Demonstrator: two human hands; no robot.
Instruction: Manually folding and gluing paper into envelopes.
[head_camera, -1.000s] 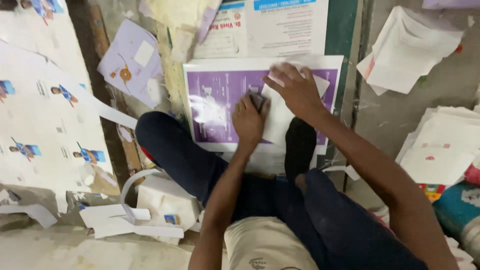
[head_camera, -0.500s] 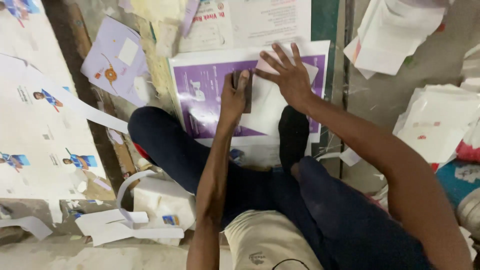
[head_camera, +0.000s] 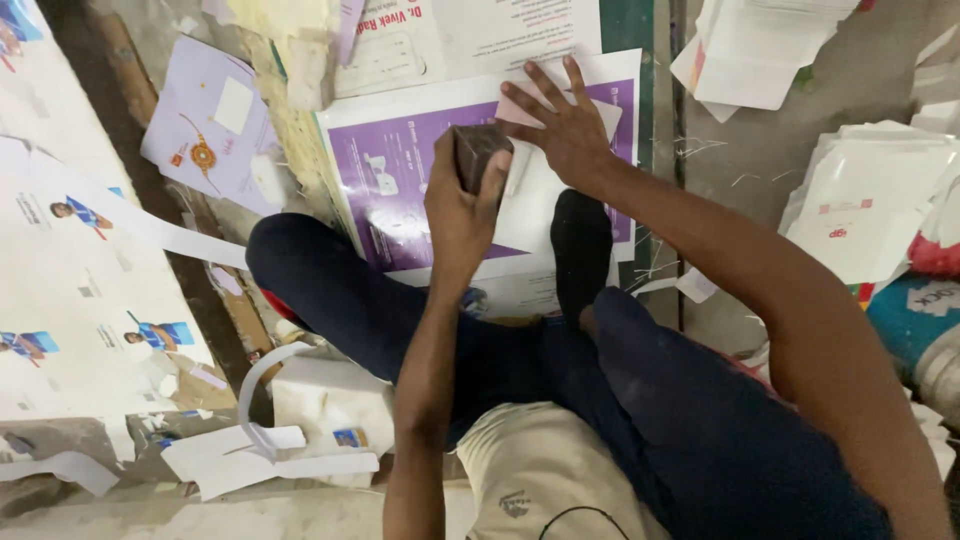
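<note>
hands: left hand (head_camera: 462, 215) grips dark block (head_camera: 478, 152) beside flat right hand (head_camera: 565, 125).

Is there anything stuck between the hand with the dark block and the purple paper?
Nothing visible. The left hand holds the dark block right over the purple sheet, while the right hand lies flat on it beside.

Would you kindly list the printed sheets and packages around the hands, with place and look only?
Purple sheet: under both hands, rectangular, purple panel, white border.
White leaflet: beyond it, white with dark and red print.
Lilac card: left, pale purple, white patch, round orange ornament.
Large white sheet: far left, small blue figures.
Flat white cartons: right, stacked, red marks.
Dark block: in the left hand.
</note>
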